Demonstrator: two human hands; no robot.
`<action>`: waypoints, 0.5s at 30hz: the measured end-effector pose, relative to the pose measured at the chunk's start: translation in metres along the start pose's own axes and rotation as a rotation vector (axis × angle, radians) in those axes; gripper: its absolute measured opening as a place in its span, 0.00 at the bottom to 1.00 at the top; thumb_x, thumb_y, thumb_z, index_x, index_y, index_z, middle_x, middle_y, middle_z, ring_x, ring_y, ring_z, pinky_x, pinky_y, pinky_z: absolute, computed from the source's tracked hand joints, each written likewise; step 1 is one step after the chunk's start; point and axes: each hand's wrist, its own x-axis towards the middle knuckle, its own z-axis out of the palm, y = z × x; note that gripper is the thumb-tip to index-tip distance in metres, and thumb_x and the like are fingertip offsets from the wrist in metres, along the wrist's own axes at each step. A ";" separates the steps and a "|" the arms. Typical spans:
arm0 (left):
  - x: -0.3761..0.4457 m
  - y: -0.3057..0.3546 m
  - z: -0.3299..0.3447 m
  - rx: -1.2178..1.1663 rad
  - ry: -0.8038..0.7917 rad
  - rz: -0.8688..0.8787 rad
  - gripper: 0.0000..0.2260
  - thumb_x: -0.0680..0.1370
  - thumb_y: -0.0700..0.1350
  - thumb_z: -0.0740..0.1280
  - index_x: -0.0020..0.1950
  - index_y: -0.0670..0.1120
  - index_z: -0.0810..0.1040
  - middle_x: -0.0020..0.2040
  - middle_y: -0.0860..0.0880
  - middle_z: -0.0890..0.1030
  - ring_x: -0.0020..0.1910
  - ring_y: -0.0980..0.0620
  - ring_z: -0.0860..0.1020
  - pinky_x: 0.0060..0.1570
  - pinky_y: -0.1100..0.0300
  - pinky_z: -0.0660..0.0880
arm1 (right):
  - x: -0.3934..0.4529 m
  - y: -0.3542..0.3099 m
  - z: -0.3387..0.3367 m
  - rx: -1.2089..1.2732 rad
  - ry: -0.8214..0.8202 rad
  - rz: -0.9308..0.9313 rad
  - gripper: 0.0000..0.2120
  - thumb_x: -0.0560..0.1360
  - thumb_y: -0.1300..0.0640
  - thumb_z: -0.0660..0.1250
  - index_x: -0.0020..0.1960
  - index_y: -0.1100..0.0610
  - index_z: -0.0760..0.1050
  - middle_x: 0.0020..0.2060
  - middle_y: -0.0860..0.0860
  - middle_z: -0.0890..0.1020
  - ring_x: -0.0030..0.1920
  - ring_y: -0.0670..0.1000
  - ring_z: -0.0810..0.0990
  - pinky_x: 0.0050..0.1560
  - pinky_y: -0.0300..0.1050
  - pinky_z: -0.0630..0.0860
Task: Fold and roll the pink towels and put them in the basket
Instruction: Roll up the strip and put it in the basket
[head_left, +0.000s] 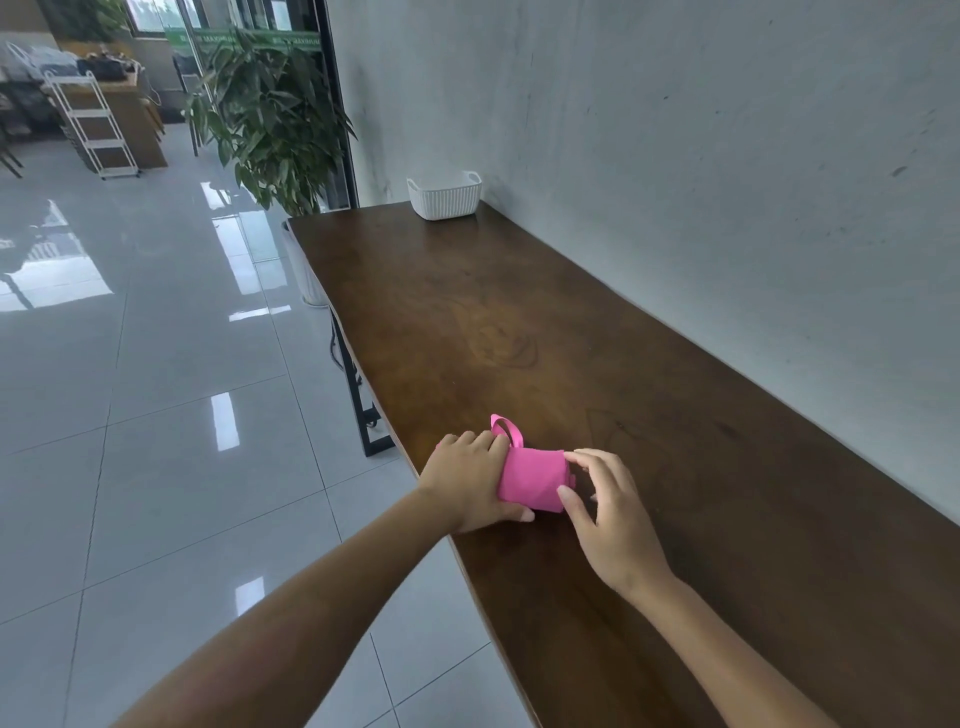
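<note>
A pink towel (532, 479), rolled into a short thick cylinder, lies on the dark wooden table (519, 312) near its left edge. A pink hanging loop sticks up from the roll's far left end. My left hand (470, 483) wraps over the roll's left end and grips it. My right hand (605, 512) touches the roll's right end with thumb and fingertips, fingers spread. A white ribbed basket (444, 196) stands at the table's far end against the wall; its inside is hidden from here.
A grey wall (727, 156) runs along the table's right side. Left of the table is glossy tiled floor, with a potted plant (270, 114) by the far corner and a white shelf cart (93, 124) further back.
</note>
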 end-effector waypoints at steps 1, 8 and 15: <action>0.008 -0.003 -0.004 -0.012 -0.053 0.002 0.40 0.67 0.76 0.65 0.67 0.49 0.69 0.61 0.50 0.77 0.57 0.48 0.77 0.60 0.52 0.73 | -0.004 0.002 0.001 -0.003 0.006 0.004 0.19 0.80 0.49 0.65 0.70 0.49 0.71 0.66 0.43 0.71 0.64 0.43 0.71 0.60 0.41 0.78; 0.035 -0.024 -0.001 -0.001 -0.014 0.109 0.45 0.61 0.76 0.70 0.69 0.53 0.63 0.63 0.50 0.68 0.60 0.49 0.69 0.60 0.51 0.72 | -0.017 0.000 0.006 -0.027 -0.017 0.083 0.22 0.81 0.53 0.66 0.74 0.46 0.69 0.70 0.43 0.71 0.69 0.43 0.70 0.66 0.47 0.77; 0.019 -0.012 0.024 0.204 0.299 0.183 0.33 0.72 0.67 0.67 0.68 0.47 0.68 0.61 0.44 0.74 0.53 0.45 0.74 0.54 0.50 0.76 | -0.014 -0.008 0.002 0.256 0.016 0.270 0.23 0.80 0.59 0.67 0.73 0.49 0.70 0.69 0.43 0.72 0.65 0.44 0.75 0.58 0.34 0.77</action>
